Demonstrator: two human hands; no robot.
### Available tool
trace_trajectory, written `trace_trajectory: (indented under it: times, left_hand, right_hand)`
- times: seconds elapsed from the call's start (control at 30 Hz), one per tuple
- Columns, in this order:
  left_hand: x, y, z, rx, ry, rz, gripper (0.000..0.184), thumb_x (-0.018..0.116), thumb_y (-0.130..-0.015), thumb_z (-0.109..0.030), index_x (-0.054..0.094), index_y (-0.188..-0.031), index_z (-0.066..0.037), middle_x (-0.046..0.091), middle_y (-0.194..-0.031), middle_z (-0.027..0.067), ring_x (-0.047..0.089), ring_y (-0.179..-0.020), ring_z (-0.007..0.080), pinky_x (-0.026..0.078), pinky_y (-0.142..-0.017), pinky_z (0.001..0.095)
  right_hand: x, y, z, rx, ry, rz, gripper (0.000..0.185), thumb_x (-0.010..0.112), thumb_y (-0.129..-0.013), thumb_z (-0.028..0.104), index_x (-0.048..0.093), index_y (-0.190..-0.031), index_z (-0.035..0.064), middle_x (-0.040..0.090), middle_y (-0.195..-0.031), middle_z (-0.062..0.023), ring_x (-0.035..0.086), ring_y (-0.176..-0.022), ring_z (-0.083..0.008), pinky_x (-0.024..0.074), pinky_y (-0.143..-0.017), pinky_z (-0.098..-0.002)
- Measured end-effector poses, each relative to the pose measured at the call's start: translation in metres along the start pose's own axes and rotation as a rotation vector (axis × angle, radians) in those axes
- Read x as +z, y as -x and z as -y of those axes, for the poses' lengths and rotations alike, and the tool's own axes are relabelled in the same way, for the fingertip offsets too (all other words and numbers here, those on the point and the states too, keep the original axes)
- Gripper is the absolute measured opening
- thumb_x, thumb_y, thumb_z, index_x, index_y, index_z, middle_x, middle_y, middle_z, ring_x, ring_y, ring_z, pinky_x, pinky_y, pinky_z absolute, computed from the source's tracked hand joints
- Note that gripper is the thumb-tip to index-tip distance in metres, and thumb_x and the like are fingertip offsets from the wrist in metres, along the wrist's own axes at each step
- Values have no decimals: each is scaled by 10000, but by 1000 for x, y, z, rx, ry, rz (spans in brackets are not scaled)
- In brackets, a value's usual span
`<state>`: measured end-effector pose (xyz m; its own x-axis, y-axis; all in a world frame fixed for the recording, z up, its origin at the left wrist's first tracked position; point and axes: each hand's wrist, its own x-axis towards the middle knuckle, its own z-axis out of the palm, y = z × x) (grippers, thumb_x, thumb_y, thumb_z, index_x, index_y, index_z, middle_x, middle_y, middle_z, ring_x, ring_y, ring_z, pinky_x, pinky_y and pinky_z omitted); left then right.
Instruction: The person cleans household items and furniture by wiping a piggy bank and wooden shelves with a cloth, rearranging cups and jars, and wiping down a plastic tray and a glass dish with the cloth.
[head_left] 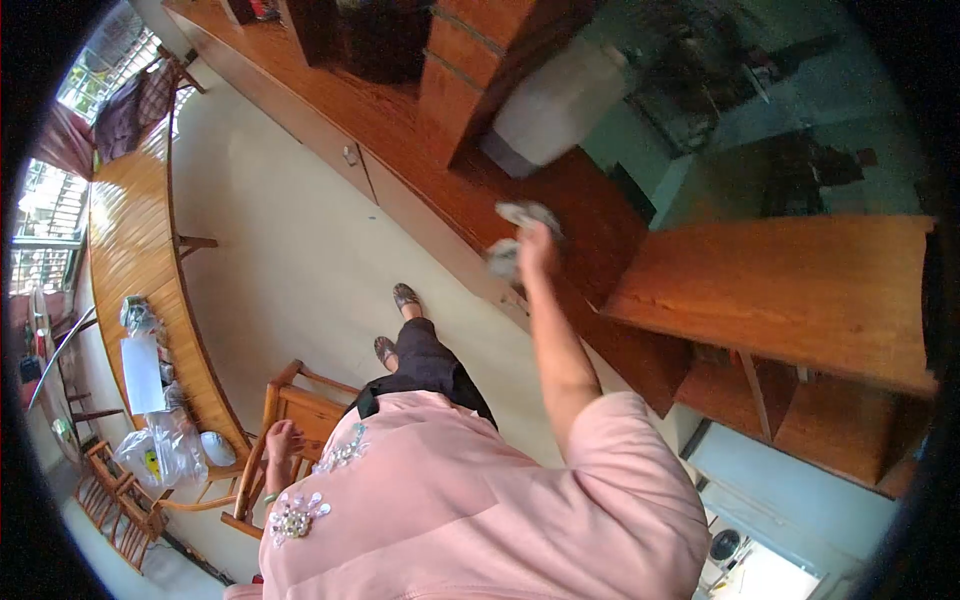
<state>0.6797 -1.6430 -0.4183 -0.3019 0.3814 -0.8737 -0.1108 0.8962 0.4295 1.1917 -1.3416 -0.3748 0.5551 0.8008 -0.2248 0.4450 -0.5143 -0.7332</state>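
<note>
My right hand (537, 250) is stretched forward over the brown wooden cabinet top (590, 200). Its fingers are closed around a crumpled grey cloth (504, 258), which sticks out on both sides of the fist and is blurred. Low on the left, my left hand (284, 440) hangs beside a wooden armchair (305, 405), its fingers loosely bent with nothing visible in them. Whether it touches the chair is hard to tell.
A pale, blurred upright object (555, 105) stands on the cabinet near a glass panel. To the right juts a wooden shelf (780, 300). A long wooden table (190, 330) on the left carries white paper (142, 374) and plastic bags (175, 445).
</note>
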Motion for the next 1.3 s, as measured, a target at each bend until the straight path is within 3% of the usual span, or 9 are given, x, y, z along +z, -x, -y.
trace_trajectory:
  times: [0.1,0.23,0.5,0.57,0.6,0.8,1.07,1.1,1.3]
  left_hand:
    - [12,-12,-7,7,47,46,209,527,-821,-183,509,-969,-37,566,-688,87,559,-523,202,478,-455,330]
    - [26,-25,-43,-51,-97,168,237,536,-820,-205,498,-994,-49,577,-710,96,573,-536,201,465,-436,316]
    - [22,-23,-168,126,-112,-20,227,516,-830,-215,519,-979,-44,589,-694,76,563,-493,150,439,-425,244]
    - [23,-37,-176,119,-108,1,230,517,-830,-219,519,-982,-46,590,-699,78,567,-503,151,440,-426,246]
    - [20,-45,-175,98,-102,8,234,518,-829,-223,518,-985,-48,591,-705,80,571,-512,152,442,-426,248]
    - [-2,-120,-146,46,-172,230,254,533,-818,-221,508,-991,-38,593,-721,97,576,-529,181,472,-447,278]
    - [-141,-198,-196,44,-116,379,209,517,-808,-266,515,-898,-77,540,-609,71,524,-424,192,405,-348,298]
    - [-119,-168,-224,43,-226,56,200,516,-805,-272,523,-874,-85,532,-601,60,526,-433,172,409,-357,281]
    - [-41,-103,-276,190,-257,-89,207,529,-808,-236,524,-922,-64,553,-653,57,521,-451,155,419,-397,247]
  right_hand:
    - [-69,-34,-107,121,194,-315,376,455,-816,363,519,-1075,98,573,-998,-169,542,-907,-341,413,-783,-427]
    - [-127,-93,-118,430,563,-237,411,384,-852,312,450,-1155,43,489,-1130,-177,474,-1023,-337,375,-858,-421]
    - [-52,-154,-95,55,544,-12,426,353,-861,162,326,-1273,57,398,-1260,-149,398,-1128,-335,333,-922,-411]
    - [-32,-78,-23,250,289,14,413,393,-848,154,357,-1259,124,413,-1238,-171,388,-1137,-337,347,-898,-412]
    - [0,-75,-80,7,225,-85,398,429,-821,134,405,-1218,131,470,-1150,-182,411,-1082,-367,366,-856,-434]
    - [93,5,0,-281,397,-107,313,475,-800,143,462,-1111,116,432,-1063,-167,475,-903,-366,411,-731,-444]
    - [22,-45,-60,107,674,-329,226,444,-833,300,530,-986,159,572,-862,-183,548,-832,-347,431,-678,-450]
    - [6,-58,-60,204,638,-352,220,442,-833,292,537,-992,173,583,-839,-175,553,-826,-342,434,-674,-452]
    - [-99,-129,-90,478,674,-349,267,379,-848,209,544,-1035,114,579,-970,-165,557,-839,-355,454,-692,-434]
